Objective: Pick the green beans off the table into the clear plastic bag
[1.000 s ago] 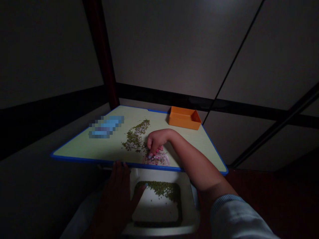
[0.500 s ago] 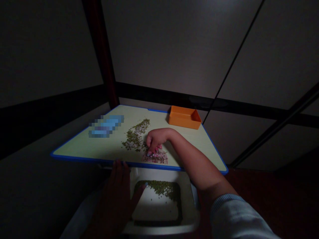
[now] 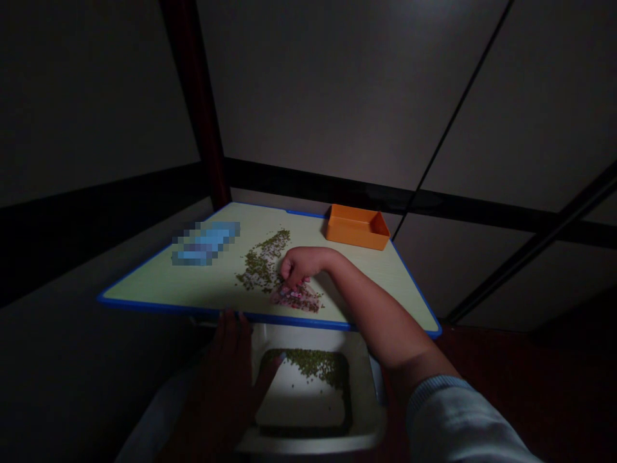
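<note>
The mung beans [image 3: 260, 270] lie in a loose strip across the board [image 3: 159, 283], and the right hand [image 3: 301, 269] sits curled over their near end, fingertips down on a pinkish patch [image 3: 296, 299], perhaps a dish; whether it pinches anything I can't tell from here. The left hand [image 3: 231, 366], open with fingers spread, rests against the white tray [image 3: 313, 337] below the board's edge. The danger is beans lying so close to that edge: one careless sweep could send them past the tray. Farther off sit an orange box [image 3: 357, 226] and a blurred blue object [image 3: 205, 244].
</note>
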A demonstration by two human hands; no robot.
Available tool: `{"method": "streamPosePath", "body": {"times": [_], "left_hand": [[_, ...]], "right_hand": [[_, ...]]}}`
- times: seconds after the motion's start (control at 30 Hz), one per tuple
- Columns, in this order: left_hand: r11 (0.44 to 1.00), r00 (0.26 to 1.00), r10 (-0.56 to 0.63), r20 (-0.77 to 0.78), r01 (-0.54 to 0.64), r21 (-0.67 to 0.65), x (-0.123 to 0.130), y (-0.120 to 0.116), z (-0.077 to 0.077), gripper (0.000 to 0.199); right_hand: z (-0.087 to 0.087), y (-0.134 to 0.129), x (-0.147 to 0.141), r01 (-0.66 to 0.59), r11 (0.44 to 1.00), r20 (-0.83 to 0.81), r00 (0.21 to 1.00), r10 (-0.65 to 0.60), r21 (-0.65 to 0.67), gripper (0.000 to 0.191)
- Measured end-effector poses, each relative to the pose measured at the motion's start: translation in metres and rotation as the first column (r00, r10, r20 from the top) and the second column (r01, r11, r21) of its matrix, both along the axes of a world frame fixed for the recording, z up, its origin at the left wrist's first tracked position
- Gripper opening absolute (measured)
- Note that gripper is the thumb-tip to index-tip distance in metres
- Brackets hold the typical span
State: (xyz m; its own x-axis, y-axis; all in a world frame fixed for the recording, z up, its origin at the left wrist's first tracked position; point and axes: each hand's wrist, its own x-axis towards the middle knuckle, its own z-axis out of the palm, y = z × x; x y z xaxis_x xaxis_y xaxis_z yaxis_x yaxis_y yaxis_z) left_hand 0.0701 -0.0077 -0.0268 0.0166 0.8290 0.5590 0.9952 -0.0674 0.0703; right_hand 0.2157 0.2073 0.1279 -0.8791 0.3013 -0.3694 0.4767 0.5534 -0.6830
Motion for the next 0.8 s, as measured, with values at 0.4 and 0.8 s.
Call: {"method": "streamPosePath", "body": {"times": [0.4, 0.8], "left_hand": [[1.0, 1.0, -0.005, -0.014, 0.005, 0.006, 0.001, 0.001, 0.0, 0.092], [0.999, 1.0, -0.003, -0.023, 0.004, 0.033, 0.002, 0.0, 0.0, 0.091]], "right_hand": [[0.001, 0.002, 0.002, 0.09, 0.992, -0.146, 0.986, -0.076, 0.09, 0.021], [0.021, 0.032, 0.042, 0.295, 0.953, 0.037, 0.954, -0.298, 0.066, 0.023]]}}
